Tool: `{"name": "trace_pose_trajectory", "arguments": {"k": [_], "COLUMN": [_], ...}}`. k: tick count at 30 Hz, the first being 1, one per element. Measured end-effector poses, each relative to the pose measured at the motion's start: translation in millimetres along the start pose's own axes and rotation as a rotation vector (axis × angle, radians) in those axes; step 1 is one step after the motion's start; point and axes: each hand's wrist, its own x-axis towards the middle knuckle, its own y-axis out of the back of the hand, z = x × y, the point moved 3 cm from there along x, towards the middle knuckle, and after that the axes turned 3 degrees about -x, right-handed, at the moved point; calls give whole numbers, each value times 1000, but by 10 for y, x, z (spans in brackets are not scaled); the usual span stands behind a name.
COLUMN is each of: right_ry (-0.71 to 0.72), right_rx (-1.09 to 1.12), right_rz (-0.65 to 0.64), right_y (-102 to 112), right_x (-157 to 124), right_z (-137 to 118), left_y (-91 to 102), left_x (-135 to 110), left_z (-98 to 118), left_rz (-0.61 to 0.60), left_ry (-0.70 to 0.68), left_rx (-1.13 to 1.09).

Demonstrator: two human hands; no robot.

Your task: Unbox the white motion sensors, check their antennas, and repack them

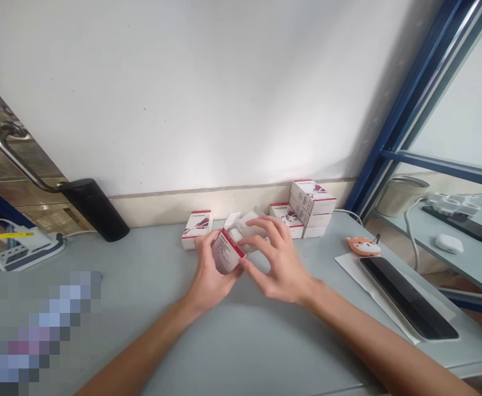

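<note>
A small white and red carton [228, 252] with its top flaps open sits between both hands above the grey table [208, 341]. My left hand [208, 272] wraps round its left side and bottom. My right hand [274, 258] curls over the open end, fingertips on the white flap and the white contents. A closed carton of the same kind [197, 227] lies just behind on the left. A stack of like cartons [309, 208] stands against the wall on the right.
A black cylinder [94, 208] lies at the back left beside a white power strip [22, 250]. On the right are a dark tablet [408, 297] on white paper and a small orange fox figure [363, 246]. A blue metal frame [405, 115] borders another table.
</note>
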Motion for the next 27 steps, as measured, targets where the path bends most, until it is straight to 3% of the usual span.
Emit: {"name": "trace_pose_trajectory", "arguments": {"k": [5, 9, 14, 18, 23, 27], "right_ry": [-85, -174, -12, 114, 105, 11], "right_rx": [-59, 74, 182, 168, 182, 183], "right_rz": [121, 115, 45, 40, 26, -17], "right_y": [-25, -39, 2, 54, 83, 105], "right_x": [-26, -22, -10, 1, 20, 39], "right_z": [91, 174, 131, 100, 124, 170], "left_y": [-17, 4, 12, 3, 6, 35], "left_x": [-7, 8, -3, -27, -12, 16], "left_z": [54, 81, 92, 110, 73, 71], "left_rz": [-115, -176, -198, -100, -47, -35], "left_ry": [77, 62, 72, 18, -16, -157], "left_rx": [-204, -249, -310, -326, -141, 43]}}
